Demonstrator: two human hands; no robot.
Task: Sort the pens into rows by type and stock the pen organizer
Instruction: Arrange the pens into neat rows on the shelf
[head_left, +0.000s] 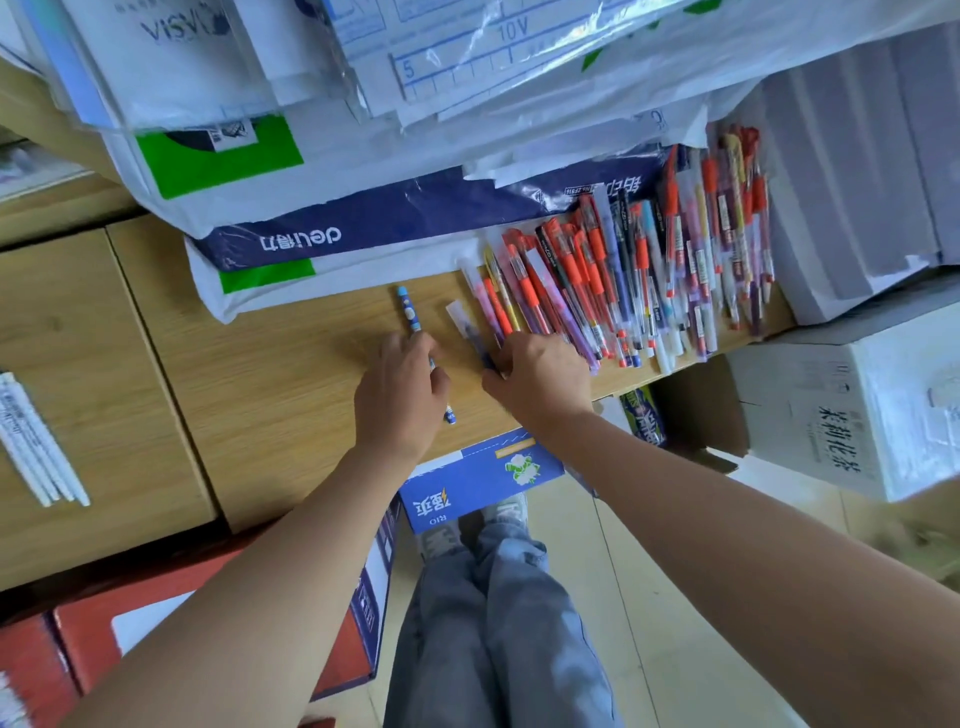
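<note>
The wooden counter (291, 374) runs across in front of me, with wrapped packs of paper (363, 228) heaped along its far side and a white box (831, 415) beside its right end. A blue carton (478, 478) sits below the near edge, by my legs.

On the right part of the counter lies the pile of pens (649, 270), mostly red-gripped ones mixed with purple and clear ones, fanned side by side with their tips toward me. A few white pens (36, 441) lie well apart on the far left.

My right hand (540, 374) is at the pile's left edge, fingers curled narrow, pinching the near end of a clear-capped pen (467, 322) that lies just beside the pile. My left hand (400, 395) rests knuckles-up on the bare wood next to it, fingers bent over a blue pen (408, 309) – the thumb sits on its near half, and both ends stick out from under the hand.
</note>
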